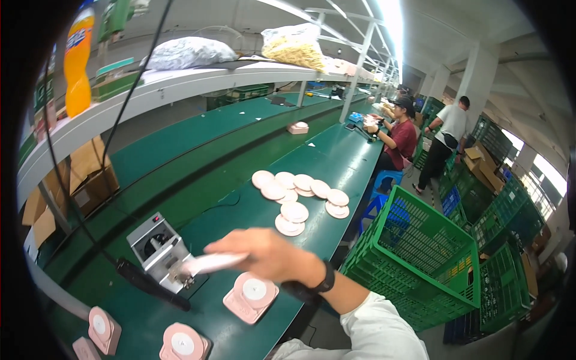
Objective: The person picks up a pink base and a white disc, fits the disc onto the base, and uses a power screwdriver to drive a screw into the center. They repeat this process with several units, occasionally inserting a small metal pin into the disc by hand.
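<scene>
My right hand (264,253), with a dark band at the wrist, reaches in from the lower right over the green bench. Its fingers are closed on a pale pink round cover (217,262), seen nearly edge-on and a little blurred. The cover's far end is at the front of a small silver screw feeder (159,246). A black electric screwdriver (153,286) hangs on a cord beside the feeder. Just below the hand lies a pink housing with a white disc (253,290), and another pink housing (183,344) is at the near edge. My left hand is out of view.
Several pink round covers (294,212) lie in a loose group farther along the bench. At far left stand more pink housings (103,330). A green crate (414,258) is right of the bench. A shelf (180,77) runs above; a seated person (401,138) works farther down.
</scene>
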The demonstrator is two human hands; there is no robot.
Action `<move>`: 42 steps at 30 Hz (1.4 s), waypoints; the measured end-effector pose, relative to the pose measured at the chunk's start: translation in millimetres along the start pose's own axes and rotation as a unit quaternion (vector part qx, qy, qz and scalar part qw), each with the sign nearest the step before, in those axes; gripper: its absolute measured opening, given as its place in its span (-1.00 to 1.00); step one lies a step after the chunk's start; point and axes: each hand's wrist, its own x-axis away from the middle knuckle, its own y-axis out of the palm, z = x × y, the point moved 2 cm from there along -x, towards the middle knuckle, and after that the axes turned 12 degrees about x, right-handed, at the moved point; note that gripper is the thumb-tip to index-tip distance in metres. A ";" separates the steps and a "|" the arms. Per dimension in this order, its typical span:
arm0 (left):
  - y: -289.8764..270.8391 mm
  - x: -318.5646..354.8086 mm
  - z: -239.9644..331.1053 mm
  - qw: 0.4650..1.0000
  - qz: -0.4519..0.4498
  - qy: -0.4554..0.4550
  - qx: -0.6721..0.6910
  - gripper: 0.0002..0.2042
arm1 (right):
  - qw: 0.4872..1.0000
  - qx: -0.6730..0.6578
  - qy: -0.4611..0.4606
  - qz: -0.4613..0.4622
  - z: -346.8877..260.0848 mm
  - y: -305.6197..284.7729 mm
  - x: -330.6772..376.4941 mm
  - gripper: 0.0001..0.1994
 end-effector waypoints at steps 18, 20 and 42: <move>-9.0 137.4 41.5 0.936 0.099 -0.074 0.329 -0.51 | 0.880 -0.167 -0.268 -0.356 -233.7 270.1 4.7 -0.30; 0.9 135.6 40.1 0.934 0.112 -0.079 0.329 -0.52 | 0.865 -0.178 -0.269 -0.386 -244.6 271.3 8.9 -0.31; -3.7 119.4 40.3 0.943 0.098 -0.107 0.299 -0.51 | 0.981 0.020 -0.141 -0.132 -156.8 180.9 -21.2 -0.66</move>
